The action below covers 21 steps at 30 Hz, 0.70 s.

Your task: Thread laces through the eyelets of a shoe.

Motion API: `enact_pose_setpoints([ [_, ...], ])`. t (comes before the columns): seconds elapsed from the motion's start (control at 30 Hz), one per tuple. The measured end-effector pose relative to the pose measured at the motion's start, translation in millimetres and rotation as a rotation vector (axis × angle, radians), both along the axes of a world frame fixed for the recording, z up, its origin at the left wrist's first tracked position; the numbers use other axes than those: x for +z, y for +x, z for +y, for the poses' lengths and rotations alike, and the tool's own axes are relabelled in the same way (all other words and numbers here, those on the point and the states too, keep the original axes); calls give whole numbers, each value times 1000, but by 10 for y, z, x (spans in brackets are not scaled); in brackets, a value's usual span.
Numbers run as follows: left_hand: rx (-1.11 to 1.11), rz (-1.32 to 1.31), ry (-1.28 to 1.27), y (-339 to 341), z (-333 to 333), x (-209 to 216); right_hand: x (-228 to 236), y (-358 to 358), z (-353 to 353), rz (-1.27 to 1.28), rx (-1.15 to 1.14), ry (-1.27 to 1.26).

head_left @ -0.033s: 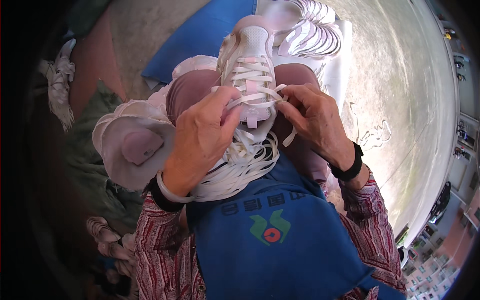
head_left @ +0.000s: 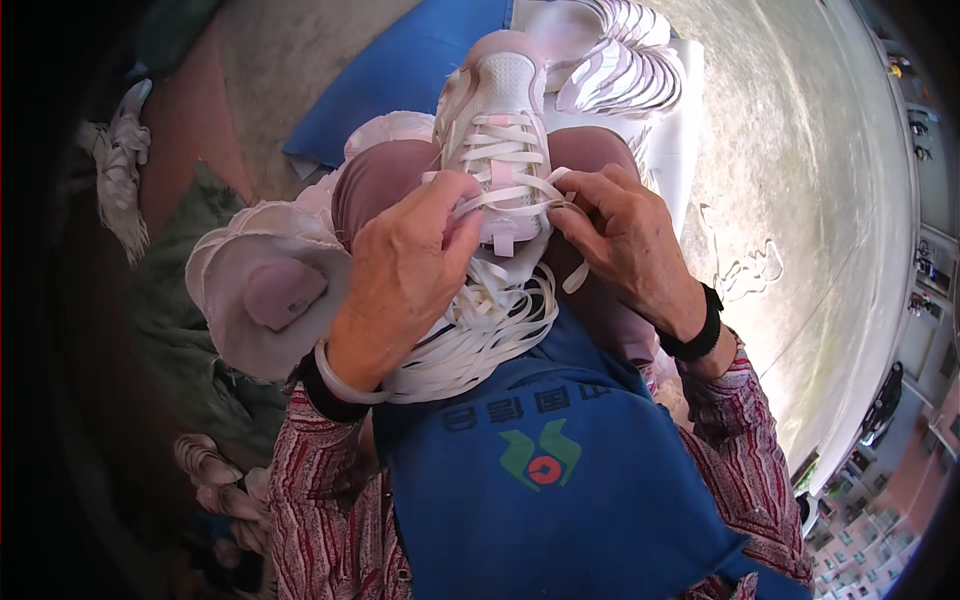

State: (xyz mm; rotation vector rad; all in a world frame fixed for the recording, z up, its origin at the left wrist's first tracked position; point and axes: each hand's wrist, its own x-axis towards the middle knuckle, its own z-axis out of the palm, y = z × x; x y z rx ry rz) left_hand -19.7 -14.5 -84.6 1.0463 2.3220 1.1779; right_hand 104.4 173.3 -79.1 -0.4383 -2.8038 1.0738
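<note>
The pale pink-and-white sneaker (head_left: 503, 175) sits between the knees (head_left: 595, 150), beyond the far edge of the blue apron (head_left: 450, 540). Fingers of the left hand (head_left: 405, 250) and right hand (head_left: 635, 235) each clamp the white lace (head_left: 490, 198). The right has shifted slightly; the lacing looks unchanged.

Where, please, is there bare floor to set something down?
Bare pale floor lies right of the flat white sheet, beyond scattered white laces; shaded grey floor shows left of the flat blue sheet. The lap is crowded: left hand, right hand, white-and-pink shoe upper, bundled flat white laces.
</note>
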Motion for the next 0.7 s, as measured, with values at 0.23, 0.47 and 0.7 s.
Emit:
enact_pose_setpoints([
  [0.23,-122,103,-5,76,-22,176,-20,-25,79,-67,-50,-324],
  [0.47,-276,-251,-221,74,-321,300,-2,-28,111,-98,-54,-412],
  [0.7,-234,-329,-265,58,-429,373,315,19,246,-366,85,-914],
])
